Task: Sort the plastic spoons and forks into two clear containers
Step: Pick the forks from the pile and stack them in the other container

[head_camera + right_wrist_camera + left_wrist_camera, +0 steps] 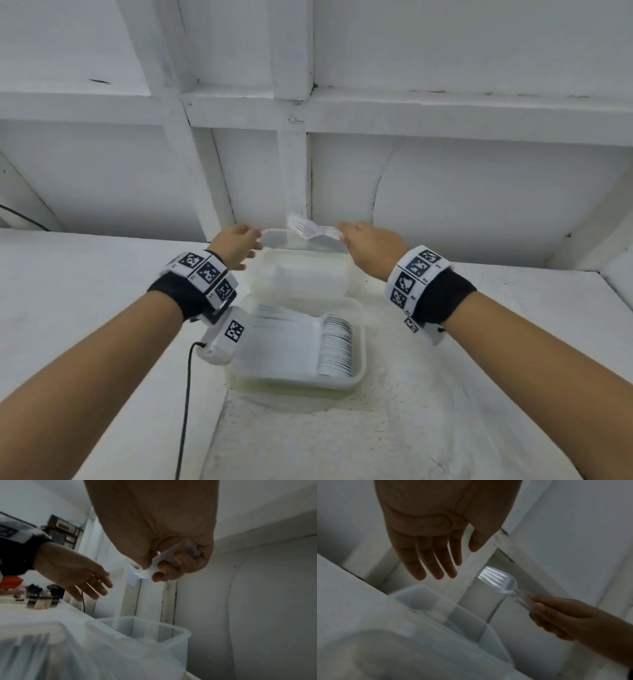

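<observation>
1. Containers: two clear plastic tubs sit touching, one behind the other, on a white bench (479,377).
2. Near tub (359,329) holds a neat row of stacked white spoons (337,346).
3. Far tub (346,274) has blurred white contents that cannot be identified.
4. Right hand (368,245) pinches a clear fork (308,229) by its handle, above the far tub.
5. Left hand (236,245) hovers beside it, fingers spread, holding nothing.

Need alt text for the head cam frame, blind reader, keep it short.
The right hand holds a clear plastic fork by its handle above the far clear container, while the open left hand hovers beside it. A nearer clear container on the white table holds a row of stacked plastic cutlery.
</observation>
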Demonstrator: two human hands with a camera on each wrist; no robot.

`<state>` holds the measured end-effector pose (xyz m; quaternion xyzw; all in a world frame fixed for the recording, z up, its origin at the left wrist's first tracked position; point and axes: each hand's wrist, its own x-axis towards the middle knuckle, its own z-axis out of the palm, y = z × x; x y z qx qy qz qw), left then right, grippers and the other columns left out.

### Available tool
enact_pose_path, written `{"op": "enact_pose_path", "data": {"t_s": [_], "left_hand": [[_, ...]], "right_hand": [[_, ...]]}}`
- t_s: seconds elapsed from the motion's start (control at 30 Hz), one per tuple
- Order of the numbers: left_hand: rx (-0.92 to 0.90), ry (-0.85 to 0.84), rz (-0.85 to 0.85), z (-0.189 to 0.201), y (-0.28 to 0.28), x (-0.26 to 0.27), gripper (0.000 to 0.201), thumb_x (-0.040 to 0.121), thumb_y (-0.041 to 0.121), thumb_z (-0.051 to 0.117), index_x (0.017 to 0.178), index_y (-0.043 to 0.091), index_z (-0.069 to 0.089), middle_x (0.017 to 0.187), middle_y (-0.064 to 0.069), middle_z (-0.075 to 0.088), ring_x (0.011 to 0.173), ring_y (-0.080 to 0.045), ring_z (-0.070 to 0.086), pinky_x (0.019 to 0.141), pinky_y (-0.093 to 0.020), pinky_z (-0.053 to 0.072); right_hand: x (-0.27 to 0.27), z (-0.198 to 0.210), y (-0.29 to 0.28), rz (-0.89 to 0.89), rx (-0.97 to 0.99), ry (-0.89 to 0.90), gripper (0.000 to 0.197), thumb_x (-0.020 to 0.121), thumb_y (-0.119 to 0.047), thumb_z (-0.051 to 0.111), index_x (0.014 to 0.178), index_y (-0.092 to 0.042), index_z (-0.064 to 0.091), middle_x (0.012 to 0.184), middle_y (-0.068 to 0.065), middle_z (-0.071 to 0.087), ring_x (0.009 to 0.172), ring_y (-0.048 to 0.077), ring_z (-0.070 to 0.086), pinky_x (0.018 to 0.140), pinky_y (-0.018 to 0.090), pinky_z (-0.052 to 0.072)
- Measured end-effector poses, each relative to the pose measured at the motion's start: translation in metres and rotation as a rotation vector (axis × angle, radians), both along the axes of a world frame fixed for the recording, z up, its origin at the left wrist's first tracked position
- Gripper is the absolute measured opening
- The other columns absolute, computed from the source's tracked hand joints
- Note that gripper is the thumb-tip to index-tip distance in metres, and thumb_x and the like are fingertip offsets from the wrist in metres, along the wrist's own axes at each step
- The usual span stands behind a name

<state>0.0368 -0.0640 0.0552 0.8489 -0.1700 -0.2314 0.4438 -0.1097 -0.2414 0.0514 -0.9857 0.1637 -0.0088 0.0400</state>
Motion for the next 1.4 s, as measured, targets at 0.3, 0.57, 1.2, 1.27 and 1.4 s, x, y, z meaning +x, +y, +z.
{"op": "enact_pose_path", "data": {"t_s": [0.3,0.57,1.2,1.27,1.4], "left_hand": [[0.414,-0.108,-0.166,-0.043,-0.001,0.054,0.033,0.097,0.025,0.045,0.110,-0.001,0.060,0.108,-0.017,0.065,0.094,-0.026,0.062,0.071,-0.028,0.048],[0.382,-0.049,-0.190,-0.059,-0.009,0.056,0.018,0.094,0.010,0.045,0.103,0.005,0.061,0.093,-0.012,0.065,0.064,-0.011,0.059,0.059,-0.021,0.044],[0.277,0.028,-0.090,-0.063,-0.009,0.057,0.023,0.094,0.008,0.048,0.114,0.002,0.059,0.086,-0.014,0.064,0.068,-0.020,0.061,0.072,-0.030,0.054],[0.274,0.028,-0.086,-0.063,-0.009,0.057,0.023,0.094,0.008,0.049,0.114,0.002,0.059,0.088,-0.015,0.064,0.071,-0.022,0.062,0.073,-0.030,0.055],[0.273,0.024,-0.090,-0.064,-0.009,0.058,0.023,0.094,0.008,0.049,0.114,0.003,0.059,0.089,-0.015,0.064,0.077,-0.024,0.063,0.074,-0.031,0.055]], "right_hand": [[0.079,-0.055,-0.015,0.094,-0.088,0.205,0.030,0.101,-0.017,0.028,0.125,-0.012,0.044,0.116,0.009,0.056,0.098,0.028,0.057,0.067,0.030,0.036],[0.102,-0.081,-0.013,0.054,0.091,0.278,0.036,0.099,-0.020,0.035,0.134,-0.011,0.036,0.121,0.014,0.056,0.102,0.031,0.058,0.089,0.042,0.047],[0.108,-0.086,-0.007,0.033,0.330,0.233,0.031,0.096,-0.012,0.044,0.125,-0.011,0.054,0.128,0.008,0.055,0.114,0.025,0.052,0.093,0.028,0.039],[0.107,-0.084,-0.007,0.042,0.333,0.226,0.031,0.096,-0.012,0.044,0.125,-0.010,0.055,0.129,0.008,0.054,0.116,0.024,0.051,0.094,0.027,0.038],[0.108,-0.084,-0.007,0.031,0.345,0.225,0.032,0.097,-0.012,0.041,0.125,-0.006,0.057,0.133,0.008,0.054,0.122,0.025,0.049,0.101,0.029,0.036]]}}
